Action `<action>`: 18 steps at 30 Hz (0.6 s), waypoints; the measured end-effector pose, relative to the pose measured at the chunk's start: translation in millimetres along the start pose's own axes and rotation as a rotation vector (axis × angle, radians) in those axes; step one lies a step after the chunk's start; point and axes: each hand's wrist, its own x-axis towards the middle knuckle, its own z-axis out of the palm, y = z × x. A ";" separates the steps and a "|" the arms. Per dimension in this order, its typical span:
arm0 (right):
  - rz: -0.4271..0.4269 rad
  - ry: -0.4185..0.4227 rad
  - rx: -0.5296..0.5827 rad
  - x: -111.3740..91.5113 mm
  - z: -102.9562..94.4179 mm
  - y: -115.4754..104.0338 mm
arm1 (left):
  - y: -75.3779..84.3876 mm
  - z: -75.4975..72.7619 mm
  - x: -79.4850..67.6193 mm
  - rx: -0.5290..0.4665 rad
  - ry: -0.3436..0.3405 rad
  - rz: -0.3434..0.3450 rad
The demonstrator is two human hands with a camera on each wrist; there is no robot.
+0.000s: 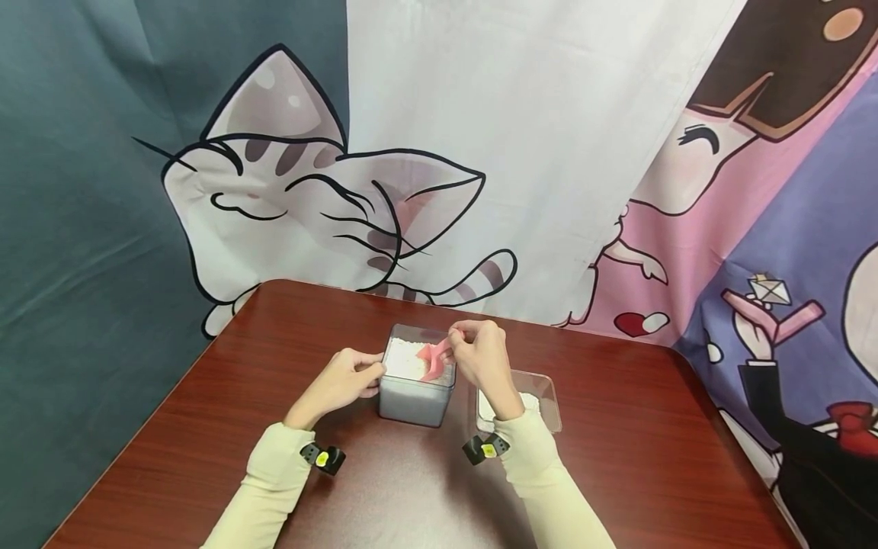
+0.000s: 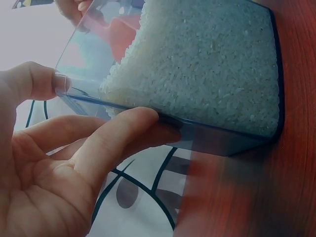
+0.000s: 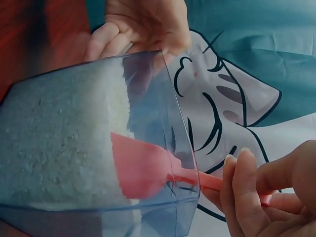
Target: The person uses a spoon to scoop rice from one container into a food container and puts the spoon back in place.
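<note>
A clear bluish plastic container point(image 1: 414, 402) stands on the table, filled much of the way with white rice point(image 2: 212, 64). At its left side is my left hand point(image 1: 347, 379); in the left wrist view the thumb lies at the rim and the fingers along the outer wall, gripping it. My right hand point(image 1: 480, 352) pinches the handle of a pink scoop point(image 3: 143, 165) at the container's right rim. The scoop's bowl dips into the rice surface, its edge partly sunk among the grains.
Right of the container, partly behind my right wrist, sits a shallow clear tray point(image 1: 549, 396) with some white rice in it. The reddish-brown wooden table point(image 1: 274, 343) ends at a printed cartoon curtain point(image 1: 535, 152).
</note>
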 end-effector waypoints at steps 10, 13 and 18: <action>0.087 0.067 0.117 -0.8 -0.6 6.2 | -0.5 -0.4 1.3 0.002 -0.008 0.010; 0.148 0.070 0.230 -0.5 -2.1 11.0 | -0.4 -0.7 0.9 0.007 -0.007 0.007; 0.237 0.078 0.409 -1.2 -4.2 18.5 | -1.2 -0.3 0.9 0.015 -0.004 0.007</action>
